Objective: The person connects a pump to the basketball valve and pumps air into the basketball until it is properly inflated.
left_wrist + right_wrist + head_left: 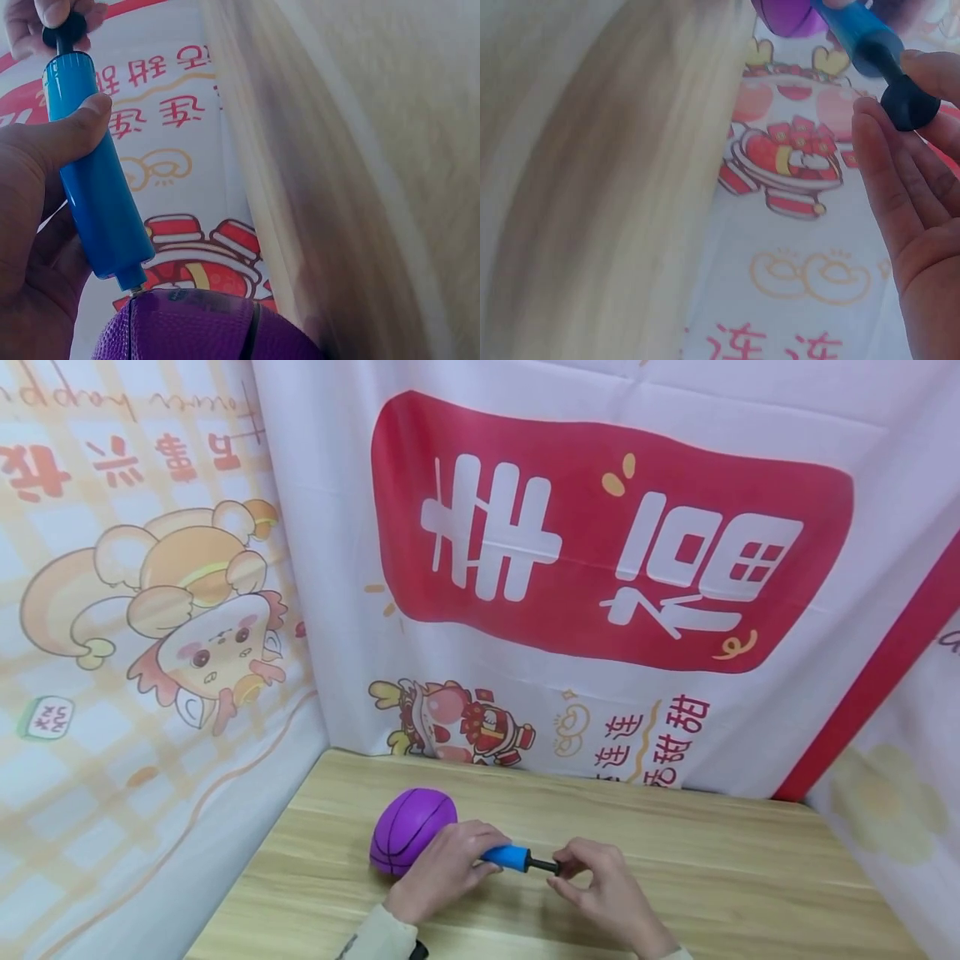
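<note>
A purple ball (412, 831) with black seam lines sits on the wooden table, its side dented out of round. My left hand (450, 864) grips the blue barrel of a hand pump (508, 857) just right of the ball. In the left wrist view the nozzle end of the pump (101, 180) meets the top of the ball (195, 322). My right hand (603, 885) pinches the black handle (553, 866) at the end of the pump's rod, which stands partly drawn out of the barrel. The right wrist view shows thumb and fingers around that round handle (910, 103).
The wooden table (712, 868) stretches out around the hands. A white cloth with a red panel (585, 568) hangs behind its back edge. Another printed cloth (150, 693) covers the left side, and a further one (892, 793) the right.
</note>
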### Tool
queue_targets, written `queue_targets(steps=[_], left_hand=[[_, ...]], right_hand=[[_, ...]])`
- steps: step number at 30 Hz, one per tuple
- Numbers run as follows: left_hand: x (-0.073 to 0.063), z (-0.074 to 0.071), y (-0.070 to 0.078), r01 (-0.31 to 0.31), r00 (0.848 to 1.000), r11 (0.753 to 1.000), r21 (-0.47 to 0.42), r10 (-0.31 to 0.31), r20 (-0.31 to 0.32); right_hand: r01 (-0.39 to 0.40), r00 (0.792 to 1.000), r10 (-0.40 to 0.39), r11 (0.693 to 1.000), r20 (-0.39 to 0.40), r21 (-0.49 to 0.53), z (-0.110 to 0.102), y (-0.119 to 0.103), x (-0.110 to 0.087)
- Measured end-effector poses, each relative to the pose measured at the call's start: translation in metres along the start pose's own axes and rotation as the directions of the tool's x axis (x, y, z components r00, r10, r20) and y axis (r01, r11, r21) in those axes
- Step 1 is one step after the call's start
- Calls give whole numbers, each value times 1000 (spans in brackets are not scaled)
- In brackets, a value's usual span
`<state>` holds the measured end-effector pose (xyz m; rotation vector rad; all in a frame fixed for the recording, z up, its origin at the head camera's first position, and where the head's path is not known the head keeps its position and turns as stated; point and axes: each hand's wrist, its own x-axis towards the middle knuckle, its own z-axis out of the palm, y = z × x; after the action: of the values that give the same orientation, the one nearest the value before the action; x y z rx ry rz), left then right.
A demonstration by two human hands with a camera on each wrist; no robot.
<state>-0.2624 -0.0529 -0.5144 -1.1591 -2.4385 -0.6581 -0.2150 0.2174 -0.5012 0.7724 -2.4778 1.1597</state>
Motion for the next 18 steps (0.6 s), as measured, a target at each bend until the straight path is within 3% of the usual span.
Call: queue_targets(steps=[11,18], left_hand=[[-2,-3,-5,21,1000,1000,0,-21,-4],[-1,-3,-7,34,999,999,1,-34,-4]], right_hand=[[59,996,-59,998,-65,6,-37,15,-27],[104,991,-102,994,-90,14,-49,20,-29]])
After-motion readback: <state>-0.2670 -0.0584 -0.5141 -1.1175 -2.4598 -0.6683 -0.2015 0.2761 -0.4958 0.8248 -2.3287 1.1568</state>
